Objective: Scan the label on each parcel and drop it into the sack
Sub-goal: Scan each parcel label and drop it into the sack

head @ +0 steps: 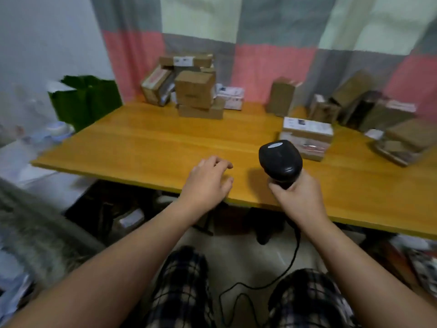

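Head view: right hand [300, 197] hides scanner [280, 159] handle.

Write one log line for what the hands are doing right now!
left hand: open, empty, above table | right hand: grips scanner | nearest parcel: on table, untouched

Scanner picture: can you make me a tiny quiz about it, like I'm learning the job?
1. True or false: the left hand is gripping something.
2. What grips the scanner? A) left hand B) right hand C) nothing
3. Fill in: the parcel nearest the scanner has a ___ label on top.
Key: 1 false, it is empty; 2 B; 3 white.
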Available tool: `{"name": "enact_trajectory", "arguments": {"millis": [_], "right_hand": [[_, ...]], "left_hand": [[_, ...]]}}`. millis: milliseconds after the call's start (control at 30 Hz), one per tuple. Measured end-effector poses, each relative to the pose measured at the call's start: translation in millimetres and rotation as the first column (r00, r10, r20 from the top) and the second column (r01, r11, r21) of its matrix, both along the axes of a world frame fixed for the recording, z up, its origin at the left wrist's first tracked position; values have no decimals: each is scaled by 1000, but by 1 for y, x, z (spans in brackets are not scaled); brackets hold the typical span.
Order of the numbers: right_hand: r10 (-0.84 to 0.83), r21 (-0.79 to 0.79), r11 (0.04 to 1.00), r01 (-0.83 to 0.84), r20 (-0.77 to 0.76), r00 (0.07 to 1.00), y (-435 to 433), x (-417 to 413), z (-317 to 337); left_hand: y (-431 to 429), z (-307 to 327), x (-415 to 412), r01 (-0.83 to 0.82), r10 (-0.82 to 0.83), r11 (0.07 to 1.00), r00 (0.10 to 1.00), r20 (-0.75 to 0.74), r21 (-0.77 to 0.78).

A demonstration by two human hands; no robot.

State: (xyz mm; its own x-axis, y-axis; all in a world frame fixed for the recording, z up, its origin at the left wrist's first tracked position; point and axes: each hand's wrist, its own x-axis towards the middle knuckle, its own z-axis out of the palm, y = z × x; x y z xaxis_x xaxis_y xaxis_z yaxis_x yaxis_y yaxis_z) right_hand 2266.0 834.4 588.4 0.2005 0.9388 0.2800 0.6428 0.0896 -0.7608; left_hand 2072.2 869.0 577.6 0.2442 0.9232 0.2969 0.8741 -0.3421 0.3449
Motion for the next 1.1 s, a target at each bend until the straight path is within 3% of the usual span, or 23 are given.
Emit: {"name": "enact_trajectory", "arguments": {"millis": [233, 433, 600, 667, 767, 933, 1000, 1100], "right_hand": [[-218, 5, 975, 220, -112, 969, 20, 89, 25], [-260, -78, 966, 248, -356, 898, 60, 123, 43], [-269, -233, 961, 151, -644, 716, 85, 124, 40], [-273, -256, 960, 113, -769, 577, 89, 123, 37], [-250, -247, 966, 72, -834, 492, 94, 118, 33], [-128, -162, 986, -46, -900, 417, 95, 90, 32], [-79, -115, 992, -55, -891, 447, 94, 78, 33], [-1, -35, 998, -46, -800, 600, 88, 63, 36]], "left_hand": [[86, 28, 120, 221, -217, 972, 974, -59, 76], [171, 44, 174, 215, -215, 977, 977, 9, 9], [217, 52, 191, 311, -331, 908, 943, -25, -281], [221, 57, 186, 249, -297, 909, 950, -101, -333], [209, 62, 165, 142, -238, 909, 948, -210, -392], [163, 54, 131, 237, -202, 932, 968, 151, -275], [146, 55, 114, 301, -193, 909, 918, 347, -289], [128, 59, 88, 395, -113, 850, 782, 613, -347]]}}
